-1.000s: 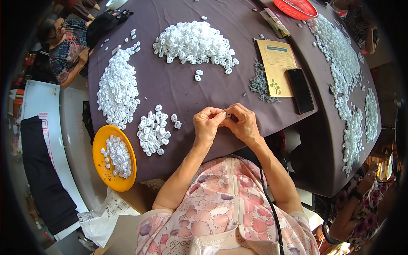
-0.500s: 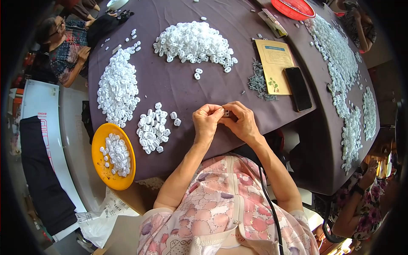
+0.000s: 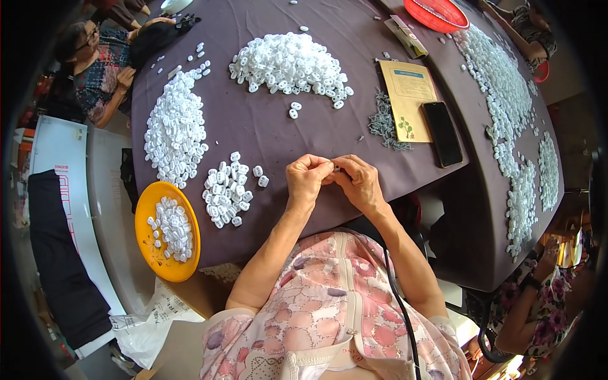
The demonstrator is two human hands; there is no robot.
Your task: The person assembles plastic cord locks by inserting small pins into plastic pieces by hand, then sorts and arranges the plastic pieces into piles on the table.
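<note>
Above the table's near edge my two hands meet, fingertips together. My right hand [image 3: 359, 180] is closed on a small white two-holed plastic piece [image 3: 337, 169], mostly covered by the fingers. Pinched tight against it, my left hand [image 3: 308, 177] hides whatever its fingertips hold. Left of my hands is a small cluster of the same white pieces [image 3: 226, 193]. Beyond them lies a large heap of these pieces [image 3: 288, 66]. To the right of the heap is a pile of small grey plastic parts [image 3: 382, 123].
A yellow plate [image 3: 145, 250] with more pieces sits at the left edge, below another long heap [image 3: 174, 130]. On the right are a tan booklet [image 3: 411, 95], a black phone [image 3: 443, 134] and a red basket [image 3: 437, 18]. Other people sit around the table.
My fingers have closed further over the small white piece, so less of it shows. At the far right, another person's arm has shifted.
</note>
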